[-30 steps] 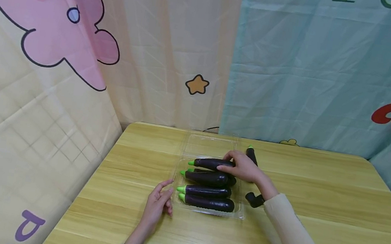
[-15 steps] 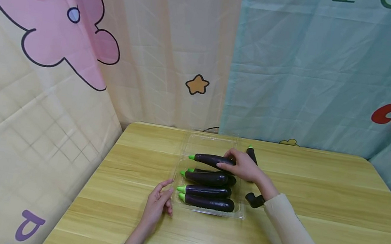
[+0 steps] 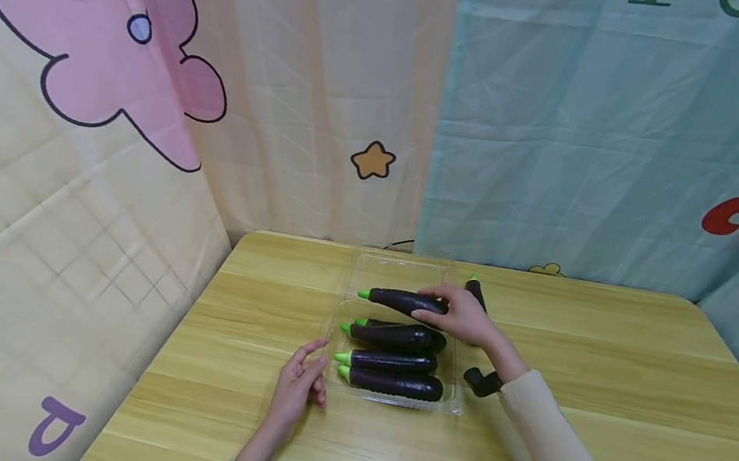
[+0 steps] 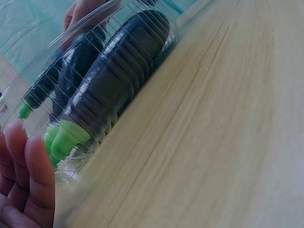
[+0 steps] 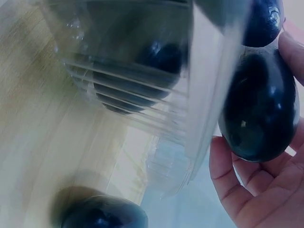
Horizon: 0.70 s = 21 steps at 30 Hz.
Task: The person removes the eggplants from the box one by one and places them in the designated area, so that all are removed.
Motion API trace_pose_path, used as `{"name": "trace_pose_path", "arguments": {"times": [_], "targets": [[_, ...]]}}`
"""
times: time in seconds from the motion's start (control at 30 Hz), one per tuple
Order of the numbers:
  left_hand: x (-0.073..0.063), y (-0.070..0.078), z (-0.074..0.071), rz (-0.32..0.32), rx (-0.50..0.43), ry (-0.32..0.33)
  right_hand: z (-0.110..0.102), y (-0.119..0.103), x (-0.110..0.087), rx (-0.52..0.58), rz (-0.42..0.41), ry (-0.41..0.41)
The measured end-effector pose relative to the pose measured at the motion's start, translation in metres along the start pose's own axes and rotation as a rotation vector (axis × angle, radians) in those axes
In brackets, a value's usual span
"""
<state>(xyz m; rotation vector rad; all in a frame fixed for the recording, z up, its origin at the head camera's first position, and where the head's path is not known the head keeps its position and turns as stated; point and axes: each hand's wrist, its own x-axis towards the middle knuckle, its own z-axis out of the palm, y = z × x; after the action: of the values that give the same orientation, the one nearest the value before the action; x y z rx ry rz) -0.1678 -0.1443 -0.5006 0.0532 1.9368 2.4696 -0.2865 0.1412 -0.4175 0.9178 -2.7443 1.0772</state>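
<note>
My right hand (image 3: pixel 464 315) grips the blunt end of a dark purple eggplant (image 3: pixel 395 299), its green stem end pointing left. In the head view this eggplant overlaps the back edge of a clear plastic clamshell box (image 3: pixel 454 400). In the right wrist view, thumb and fingers lie around the eggplant (image 5: pixel 261 109). Several more eggplants lie crosswise in the box, the nearest one (image 3: pixel 394 383) along its front side. My left hand (image 3: pixel 298 386) rests at the box's left side with fingers loosely bent, holding nothing; its fingers (image 4: pixel 40 171) show beside the clear wall in the left wrist view.
Behind the box its clear lid (image 3: pixel 400 268) lies folded back on the wooden table (image 3: pixel 598 420). Another eggplant (image 3: pixel 476 294) lies on the table right of the lid, partly hidden by my right hand. Printed curtains (image 3: pixel 568 132) hang behind the table.
My right hand's eggplant has risen a little, away from the others, so a gap now shows between it and the row. My left hand has stayed in place.
</note>
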Motion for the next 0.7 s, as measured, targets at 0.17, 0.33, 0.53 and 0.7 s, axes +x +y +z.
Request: {"name": "trace_pose_path", "arguments": {"times": [0.17, 0.33, 0.53, 0.7], "targets": [[-0.0003, 0.0001, -0.0001, -0.001, -0.001, -0.002, -0.0004, 0.0, -0.0007, 0.042, 0.042, 0.043], [0.0001, -0.0004, -0.0003, 0.007, -0.001, -0.008, -0.0023, -0.0036, -0.0015, 0.117, 0.149, 0.134], [0.0005, -0.0006, -0.0005, 0.009, -0.002, -0.01, -0.0054, -0.0068, -0.003, 0.17, 0.226, 0.236], [0.0002, -0.0001, -0.0001, 0.006, -0.001, -0.008, -0.0085, -0.008, -0.0053, 0.21, 0.303, 0.295]]}}
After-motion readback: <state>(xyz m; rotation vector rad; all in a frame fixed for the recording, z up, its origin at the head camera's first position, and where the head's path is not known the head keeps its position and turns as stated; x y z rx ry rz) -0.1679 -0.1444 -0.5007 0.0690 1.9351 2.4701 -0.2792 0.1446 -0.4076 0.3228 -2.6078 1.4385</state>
